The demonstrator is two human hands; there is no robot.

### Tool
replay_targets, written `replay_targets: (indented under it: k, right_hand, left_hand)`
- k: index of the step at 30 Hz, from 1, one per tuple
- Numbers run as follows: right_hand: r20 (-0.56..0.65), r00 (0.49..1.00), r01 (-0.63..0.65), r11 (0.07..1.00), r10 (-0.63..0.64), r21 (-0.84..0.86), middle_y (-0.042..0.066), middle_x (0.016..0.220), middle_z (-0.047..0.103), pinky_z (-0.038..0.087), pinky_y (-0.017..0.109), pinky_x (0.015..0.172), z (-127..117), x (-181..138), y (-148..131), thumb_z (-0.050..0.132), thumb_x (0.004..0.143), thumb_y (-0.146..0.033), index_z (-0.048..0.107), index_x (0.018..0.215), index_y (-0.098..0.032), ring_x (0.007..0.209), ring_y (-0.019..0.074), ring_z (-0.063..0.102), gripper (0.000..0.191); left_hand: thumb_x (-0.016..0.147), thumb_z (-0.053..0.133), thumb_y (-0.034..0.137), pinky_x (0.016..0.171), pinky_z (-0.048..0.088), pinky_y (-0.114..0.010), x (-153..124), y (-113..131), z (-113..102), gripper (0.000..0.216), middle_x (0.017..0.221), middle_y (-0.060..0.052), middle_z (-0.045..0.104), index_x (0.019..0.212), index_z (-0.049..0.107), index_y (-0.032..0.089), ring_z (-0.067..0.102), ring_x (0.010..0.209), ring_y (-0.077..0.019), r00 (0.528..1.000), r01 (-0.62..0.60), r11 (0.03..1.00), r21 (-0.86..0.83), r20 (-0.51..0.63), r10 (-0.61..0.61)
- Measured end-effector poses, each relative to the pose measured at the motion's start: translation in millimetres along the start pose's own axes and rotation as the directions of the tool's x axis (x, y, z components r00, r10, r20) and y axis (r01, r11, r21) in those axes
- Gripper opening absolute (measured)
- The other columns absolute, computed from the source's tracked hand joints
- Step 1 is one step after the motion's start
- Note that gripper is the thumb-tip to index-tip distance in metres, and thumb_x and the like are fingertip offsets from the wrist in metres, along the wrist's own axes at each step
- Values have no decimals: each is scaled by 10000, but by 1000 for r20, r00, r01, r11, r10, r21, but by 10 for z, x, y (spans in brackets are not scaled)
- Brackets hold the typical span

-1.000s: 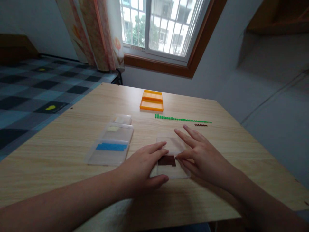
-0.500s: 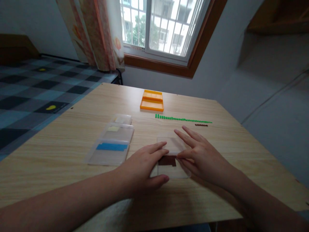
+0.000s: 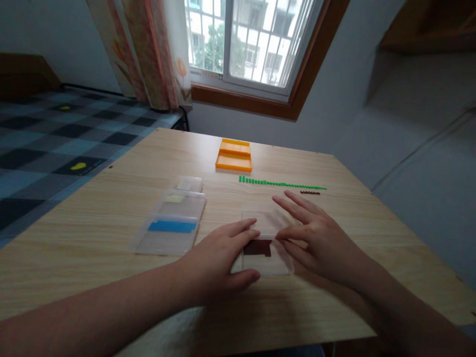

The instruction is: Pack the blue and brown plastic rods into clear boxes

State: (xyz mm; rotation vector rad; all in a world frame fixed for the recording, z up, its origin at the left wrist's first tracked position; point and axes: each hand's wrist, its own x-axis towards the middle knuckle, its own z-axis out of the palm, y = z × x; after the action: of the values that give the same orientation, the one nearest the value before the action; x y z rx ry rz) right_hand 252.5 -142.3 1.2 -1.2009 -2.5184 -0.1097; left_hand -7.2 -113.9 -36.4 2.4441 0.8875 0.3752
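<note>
A small clear plastic case (image 3: 265, 221) lies open on the wooden table (image 3: 111, 198), with a block of dark brown pieces (image 3: 257, 247) in its near half. My left hand (image 3: 219, 260) rests against the case's left side, thumb along its near edge and fingers stretched over it. My right hand (image 3: 316, 238) lies at the case's right side, fingers spread and slightly lifted, thumb and forefinger tips close to the brown pieces. Nothing is visibly held in either hand.
Left of the case lie clear boxes with blue pieces (image 3: 172, 226), yellow pieces (image 3: 174, 198) and pale pieces (image 3: 189, 184). Farther back stand an orange tray (image 3: 234, 154), a row of green pieces (image 3: 280, 184) and a short row of brown pieces (image 3: 309, 192). The table's right edge is near.
My right hand has drawn slightly to the right and lifted its fingers off the case lid. My left hand and the case stay where they were.
</note>
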Motion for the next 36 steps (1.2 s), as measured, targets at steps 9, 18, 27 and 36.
replay_targets:
  k: [9,18,27,36]
  right_hand:
    - [158,987,23,999,-28,32,125,1601,471,382,623,1178,46,18,14,700,836,-111,833,893,-231,1526,386,347,188]
    - [160,987,7,998,-18,69,91,1606,469,407,593,1185,70,29,24,707,845,-113,829,887,-230,1523,372,361,174]
    - [168,986,-8,998,-2,60,105,1601,475,402,573,1193,81,26,10,687,866,-125,826,880,-221,1525,373,357,169]
    - [159,987,2,998,-13,66,114,1591,490,406,565,1186,92,20,-2,675,868,-121,825,875,-228,1525,362,359,184]
  left_hand:
    - [823,774,362,1199,388,-516,-12,-3,6,715,1625,-171,423,1470,549,155,441,1475,-347,1000,5,1000,-9,-10,-5]
    - [840,740,403,1191,392,-523,-22,-49,28,695,1638,-146,410,1471,539,191,444,1470,-349,1000,-14,1000,-16,-18,14]
    - [833,749,379,1199,386,-508,-10,8,-6,711,1638,-157,407,1480,536,173,429,1484,-338,1000,14,1000,-9,8,-14]
    - [826,743,367,1195,390,-505,-12,4,-4,702,1635,-146,416,1475,541,190,442,1476,-331,1000,17,1000,-2,-3,-17]
